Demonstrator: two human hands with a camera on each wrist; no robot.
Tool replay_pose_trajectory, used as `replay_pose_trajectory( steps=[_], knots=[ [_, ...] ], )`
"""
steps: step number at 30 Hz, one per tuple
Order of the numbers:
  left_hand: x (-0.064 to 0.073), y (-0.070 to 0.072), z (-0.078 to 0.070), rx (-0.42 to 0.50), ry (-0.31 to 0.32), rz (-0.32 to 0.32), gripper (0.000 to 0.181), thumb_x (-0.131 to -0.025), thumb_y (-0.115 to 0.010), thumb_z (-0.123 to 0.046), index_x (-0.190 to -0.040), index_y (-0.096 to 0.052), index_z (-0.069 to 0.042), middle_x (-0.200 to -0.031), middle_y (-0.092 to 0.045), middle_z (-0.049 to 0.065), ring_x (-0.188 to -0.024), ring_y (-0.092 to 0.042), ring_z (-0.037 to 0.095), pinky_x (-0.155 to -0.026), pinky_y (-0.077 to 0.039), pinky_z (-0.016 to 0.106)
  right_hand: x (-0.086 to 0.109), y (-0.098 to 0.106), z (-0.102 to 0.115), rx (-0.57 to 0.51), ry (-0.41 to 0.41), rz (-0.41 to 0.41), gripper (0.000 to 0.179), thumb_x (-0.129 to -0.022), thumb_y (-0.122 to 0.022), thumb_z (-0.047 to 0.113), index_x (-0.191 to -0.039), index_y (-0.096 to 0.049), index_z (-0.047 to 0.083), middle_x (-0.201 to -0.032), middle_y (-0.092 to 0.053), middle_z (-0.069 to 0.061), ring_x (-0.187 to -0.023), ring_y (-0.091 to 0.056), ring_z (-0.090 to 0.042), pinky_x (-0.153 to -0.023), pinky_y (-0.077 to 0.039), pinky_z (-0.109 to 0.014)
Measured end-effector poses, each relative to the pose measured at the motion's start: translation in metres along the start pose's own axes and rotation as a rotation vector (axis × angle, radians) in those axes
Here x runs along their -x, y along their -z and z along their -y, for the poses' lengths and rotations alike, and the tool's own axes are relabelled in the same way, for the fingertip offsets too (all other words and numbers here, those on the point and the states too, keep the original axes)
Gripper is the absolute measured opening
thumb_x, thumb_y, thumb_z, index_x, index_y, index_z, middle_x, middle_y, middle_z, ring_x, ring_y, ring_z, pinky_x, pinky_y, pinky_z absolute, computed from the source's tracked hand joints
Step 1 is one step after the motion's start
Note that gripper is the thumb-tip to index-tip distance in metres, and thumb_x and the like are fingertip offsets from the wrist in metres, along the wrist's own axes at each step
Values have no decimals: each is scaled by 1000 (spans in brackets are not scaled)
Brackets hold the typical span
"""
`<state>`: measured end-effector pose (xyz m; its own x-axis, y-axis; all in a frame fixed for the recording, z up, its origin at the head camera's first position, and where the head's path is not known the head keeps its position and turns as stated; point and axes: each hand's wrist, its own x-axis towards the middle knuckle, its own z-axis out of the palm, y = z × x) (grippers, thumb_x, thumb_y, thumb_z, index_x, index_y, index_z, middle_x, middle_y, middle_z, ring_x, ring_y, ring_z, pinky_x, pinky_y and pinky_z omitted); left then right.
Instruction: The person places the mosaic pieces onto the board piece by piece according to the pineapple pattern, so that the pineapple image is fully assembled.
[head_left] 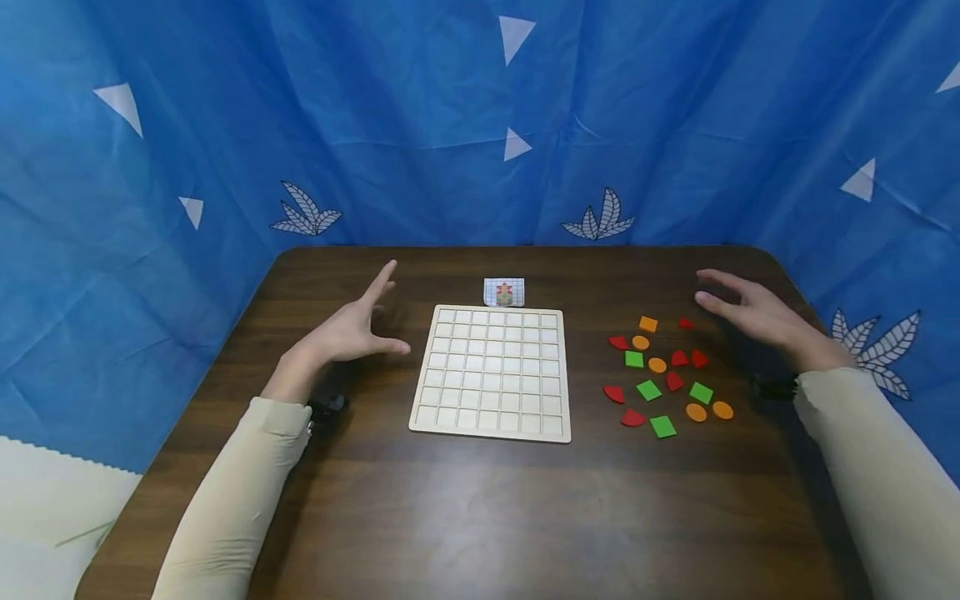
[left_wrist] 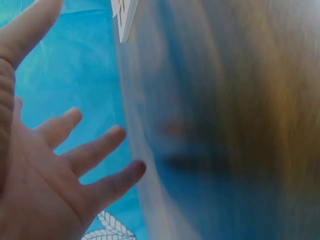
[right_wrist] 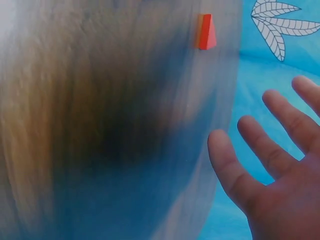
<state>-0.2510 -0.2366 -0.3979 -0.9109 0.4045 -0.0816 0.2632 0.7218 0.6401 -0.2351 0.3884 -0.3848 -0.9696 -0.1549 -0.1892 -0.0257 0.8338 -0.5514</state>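
Note:
My left hand [head_left: 348, 329] hovers to the left of a pale wooden grid board [head_left: 491, 372], thumb toward it and fingers spread. In the left wrist view, the left palm [left_wrist: 45, 170] and spread fingers hold nothing, and a corner of the board [left_wrist: 125, 20] shows at the top. On the far right, my right hand [head_left: 761, 312] is over the table beside scattered flat pieces, its fingers loosely extended and holding nothing. The nearest piece to it is a small red triangle [head_left: 686, 323], with a red piece [right_wrist: 206, 32] also showing in the right wrist view.
Red wedges [head_left: 632, 417], green squares [head_left: 663, 427], orange discs [head_left: 696, 412] and an orange square [head_left: 648, 324] lie right of the board. Behind the board is a small printed card [head_left: 504, 292] with a coloured grid pattern. A blue curtain [head_left: 450, 125] hangs behind the brown table [head_left: 480, 517].

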Motion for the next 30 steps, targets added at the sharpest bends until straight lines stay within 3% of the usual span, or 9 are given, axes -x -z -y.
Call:
replay_pose_trajectory(
  steps=[5, 9, 15, 20, 22, 27, 30],
  knots=[
    [2, -10, -2, 55, -60, 45, 135, -72, -96, -33, -156, 6, -61, -171, -26, 9, -145, -45, 44, -114, -40, 65, -5, -12, -4, 5, 40, -31, 73, -105, -54, 49, -160, -32, 6, -161, -31, -32, -139, -37, -53, -108, -33, -75],
    [2, -16, -5, 60, -88, 44, 127, -69, -98, -29, -161, -12, -49, -168, -32, 6, -144, -46, 42, -116, -39, 62, -6, -17, -9, 21, 61, -44, 66, -103, -61, 44, -155, -43, 6, -155, -38, -28, -124, -47, -46, -97, -43, -64],
    [1, -25, -10, -28, -112, 80, 86, -74, -95, -27, -149, -53, -24, -158, -48, 4, -144, -47, 31, -117, -41, 53, -7, -19, -15, 52, 66, -45, 61, -101, -66, 42, -149, -52, 7, -152, -39, -27, -113, -49, -38, -86, -44, -50],
    [4, -29, -11, -59, -126, 94, 58, -78, -92, -18, -133, -69, -18, -158, -48, 5, -148, -41, 31, -117, -41, 53, -13, -22, -14, 61, 81, -33, 51, -101, -66, 37, -143, -60, 7, -152, -41, -26, -110, -49, -36, -86, -44, -46],
    [4, -30, -11, -49, -146, 102, 52, -79, -91, -17, -127, -73, -20, -156, -49, 4, -147, -42, 30, -117, -42, 52, -13, -23, -15, 70, 85, -27, 50, -101, -67, 36, -141, -61, 6, -151, -41, -27, -110, -49, -37, -87, -44, -48],
    [4, -34, -13, -31, -162, 148, 39, -79, -91, -16, -116, -79, -23, -156, -49, 4, -146, -42, 29, -116, -43, 51, -11, -25, -17, 80, 89, 18, 48, -101, -68, 34, -139, -63, 5, -147, -44, -28, -124, -45, -49, -101, -40, -68],
    [5, -35, -12, -51, -153, 172, 35, -79, -91, -18, -111, -79, -25, -156, -50, 4, -146, -42, 30, -117, -42, 51, -11, -27, -18, 95, 95, 32, 47, -101, -68, 33, -138, -64, 6, -141, -49, -27, -126, -46, -49, -102, -39, -69]
  ],
)
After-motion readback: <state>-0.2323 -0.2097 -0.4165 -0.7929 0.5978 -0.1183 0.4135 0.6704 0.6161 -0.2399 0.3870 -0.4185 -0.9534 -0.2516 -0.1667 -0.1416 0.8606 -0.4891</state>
